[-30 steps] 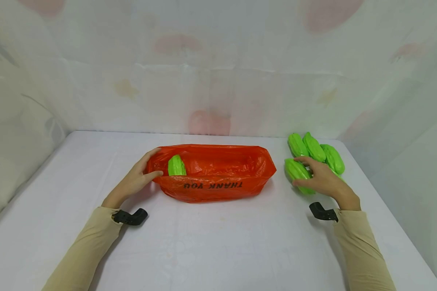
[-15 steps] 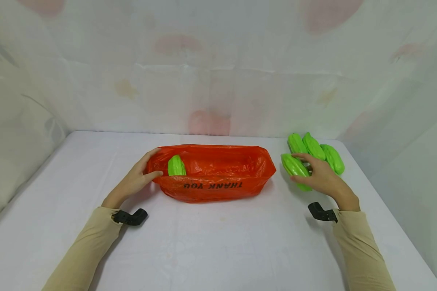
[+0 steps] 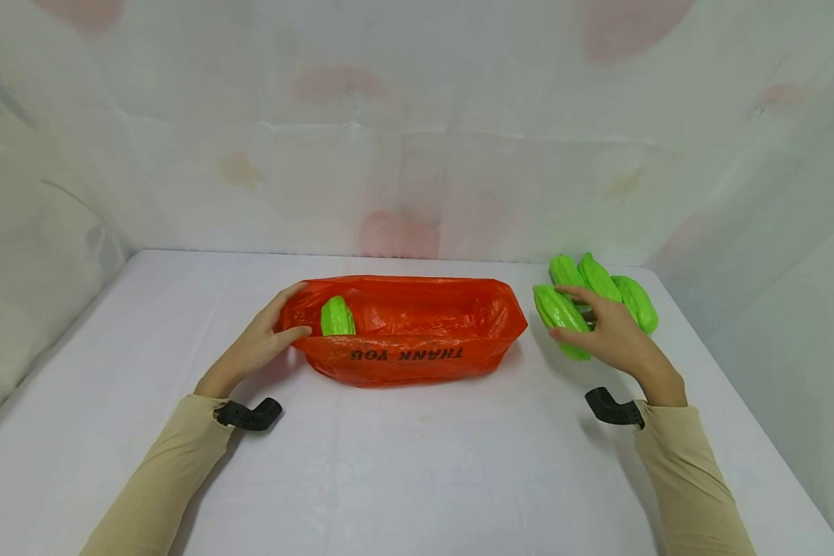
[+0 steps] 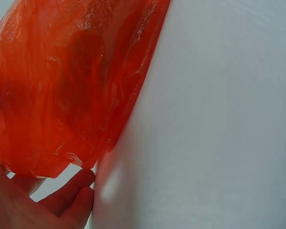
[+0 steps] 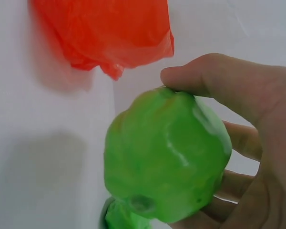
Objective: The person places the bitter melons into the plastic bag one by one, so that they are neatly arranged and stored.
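A red plastic bag [image 3: 410,363] with THANK YOU lettering lies with its mouth wide toward the head camera. One bright green ribbed gourd [image 3: 337,316] sits inside, near the bag's left end. Around that end my left hand [image 3: 253,344] holds the bag, thumb over the near rim and fingers at the far rim; the left wrist view shows fingers [image 4: 69,195] against the plastic. My right hand [image 3: 615,336] grips another green ribbed gourd [image 5: 164,155] between thumb and fingers, raised over the table to the right of the bag.
Several more green gourds [image 3: 635,303] lie together at the table's back right corner, partly behind my right hand. White cloth [image 3: 417,471] covers the table. A pale patterned curtain [image 3: 417,154] stands along the back and sides.
My right hand has lifted the gourd and carried it slightly up and left, away from the others. My left hand and the bag have stayed in place.
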`<action>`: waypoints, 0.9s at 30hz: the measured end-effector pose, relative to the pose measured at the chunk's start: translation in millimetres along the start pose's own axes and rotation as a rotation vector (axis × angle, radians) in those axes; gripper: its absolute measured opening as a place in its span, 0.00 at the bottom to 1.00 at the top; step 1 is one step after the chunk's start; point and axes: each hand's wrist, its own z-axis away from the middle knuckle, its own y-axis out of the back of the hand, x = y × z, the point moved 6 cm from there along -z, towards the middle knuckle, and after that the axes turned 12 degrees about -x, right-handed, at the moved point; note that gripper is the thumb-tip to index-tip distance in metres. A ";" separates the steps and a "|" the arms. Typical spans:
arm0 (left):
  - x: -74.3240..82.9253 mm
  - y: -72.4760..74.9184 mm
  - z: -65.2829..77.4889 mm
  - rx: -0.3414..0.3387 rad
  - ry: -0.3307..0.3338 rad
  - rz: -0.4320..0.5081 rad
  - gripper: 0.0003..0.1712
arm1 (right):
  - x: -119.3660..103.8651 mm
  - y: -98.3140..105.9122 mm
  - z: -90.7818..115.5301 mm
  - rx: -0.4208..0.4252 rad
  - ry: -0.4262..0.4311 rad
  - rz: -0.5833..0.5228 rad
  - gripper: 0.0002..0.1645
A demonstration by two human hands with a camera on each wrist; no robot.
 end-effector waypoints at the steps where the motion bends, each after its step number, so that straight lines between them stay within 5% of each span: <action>1: -0.2 0.0 0.0 0.000 0.000 0.001 0.43 | -1.5 0.3 0.3 0.003 0.002 -0.003 0.42; 27: -1.3 0.0 0.3 -0.010 0.027 0.002 0.43 | -35.0 0.1 6.8 0.076 0.055 -0.057 0.40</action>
